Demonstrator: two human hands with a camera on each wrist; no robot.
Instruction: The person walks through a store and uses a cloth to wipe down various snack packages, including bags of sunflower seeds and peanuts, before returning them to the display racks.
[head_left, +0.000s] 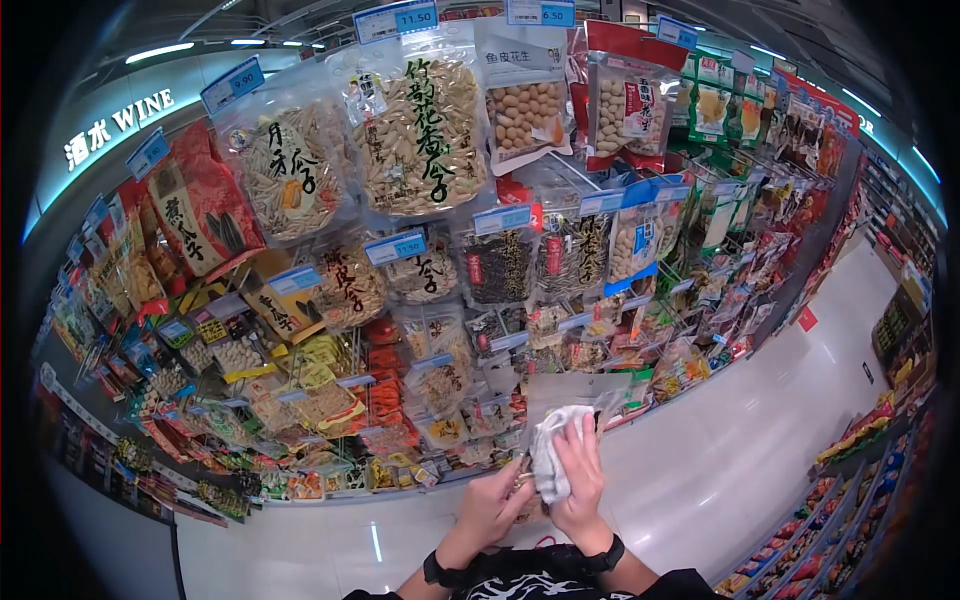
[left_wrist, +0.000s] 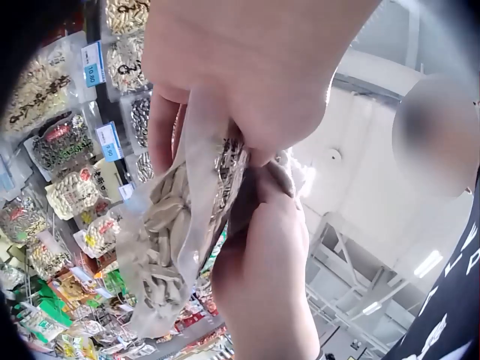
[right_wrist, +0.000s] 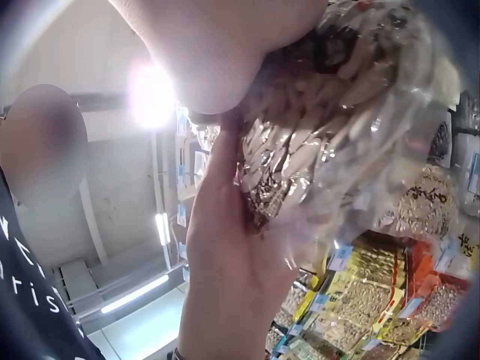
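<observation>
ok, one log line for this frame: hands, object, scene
left hand: grips clear plastic bag of pale seeds | right hand: presses white cloth on bag | scene: hanging snack-packet wall

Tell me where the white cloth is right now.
In the head view, low and centre, the white cloth is under the right hand, against a clear seed packet, beside the left hand.

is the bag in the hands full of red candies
No, the clear bag gripped by the left hand holds pale seeds.
</observation>
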